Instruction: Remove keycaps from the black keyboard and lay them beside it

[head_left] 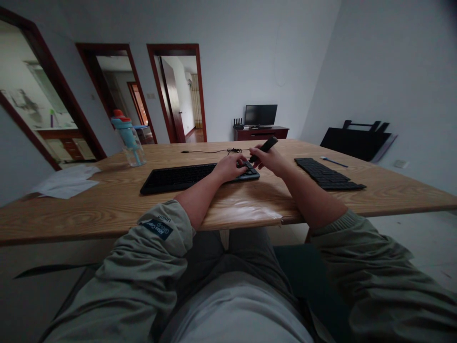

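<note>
A black keyboard lies on the wooden table, its right end under my hands. My left hand rests on that right end, fingers bent over the keys; whether they pinch anything is too small to tell. My right hand is closed around a thick black stick-like tool, which slants down to the keyboard's upper right corner. Behind the keyboard, a thin black cable lies partly bundled. To the right of my right hand lies a black panel of keys.
A blue brush-like stick lies beyond the key panel. At the left stand a clear bottle with a red and blue lid and white papers. The wooden table has its front edge near my body.
</note>
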The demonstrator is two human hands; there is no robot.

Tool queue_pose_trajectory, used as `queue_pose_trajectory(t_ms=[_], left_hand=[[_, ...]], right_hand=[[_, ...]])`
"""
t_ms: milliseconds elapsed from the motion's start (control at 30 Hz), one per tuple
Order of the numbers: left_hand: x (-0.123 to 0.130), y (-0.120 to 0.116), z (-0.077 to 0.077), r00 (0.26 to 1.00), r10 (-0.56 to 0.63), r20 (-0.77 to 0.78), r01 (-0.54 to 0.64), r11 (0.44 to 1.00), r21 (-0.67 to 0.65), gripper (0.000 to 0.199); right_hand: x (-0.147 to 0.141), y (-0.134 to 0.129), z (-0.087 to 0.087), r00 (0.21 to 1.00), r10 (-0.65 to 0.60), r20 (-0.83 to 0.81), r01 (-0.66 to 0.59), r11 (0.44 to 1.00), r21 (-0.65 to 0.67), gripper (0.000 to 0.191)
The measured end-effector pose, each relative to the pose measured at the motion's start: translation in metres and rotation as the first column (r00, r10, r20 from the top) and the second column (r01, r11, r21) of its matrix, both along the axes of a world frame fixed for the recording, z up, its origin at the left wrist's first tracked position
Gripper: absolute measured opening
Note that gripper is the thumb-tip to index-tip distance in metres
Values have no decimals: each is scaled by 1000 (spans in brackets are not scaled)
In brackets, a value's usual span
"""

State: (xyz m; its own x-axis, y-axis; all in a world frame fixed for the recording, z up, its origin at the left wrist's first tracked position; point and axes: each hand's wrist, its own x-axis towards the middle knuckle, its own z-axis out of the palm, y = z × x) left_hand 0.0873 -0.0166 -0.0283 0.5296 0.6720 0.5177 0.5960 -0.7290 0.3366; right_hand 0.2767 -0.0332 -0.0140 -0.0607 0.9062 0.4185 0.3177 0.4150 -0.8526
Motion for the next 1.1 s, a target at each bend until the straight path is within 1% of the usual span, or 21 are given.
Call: queue_pose_trajectory(t_ms=[67, 133, 200, 333, 467, 733, 933, 1100], left_hand=[[-2, 2, -1, 1000, 25, -18, -25, 1000, 18, 28], [-4, 5, -2, 998, 39, -41, -38, 999, 31, 26], [-5, 6, -3, 996, 34, -78, -31, 999, 44, 22], [-3, 6, -5, 988, -5, -156, 14, 998, 60, 17], [3, 7, -8, 980, -31, -195, 50, 995, 90, 17], [8, 9, -11, 970, -45, -240, 79, 988, 136, 20], [8, 10, -12, 966, -30, -257, 75, 983, 165, 22], [8, 9, -12, 959, -27, -283, 80, 981, 177, 23]], right_hand=[[3, 1, 0, 1000, -18, -17, 17, 1000, -12, 19], [5, 2, 0, 999, -52, 4, 52, 999, -13, 17], [6, 3, 0, 996, -84, 22, 85, 996, -15, 16], [4, 5, -2, 994, -109, 31, 110, 993, -45, 17], [3, 5, -3, 994, -104, 25, 106, 991, -85, 17], [2, 4, -3, 987, -140, -77, 126, 978, -168, 12], [2, 3, -2, 992, -121, -42, 112, 976, -185, 10], [3, 2, 0, 993, -119, 1, 118, 977, -175, 8]])
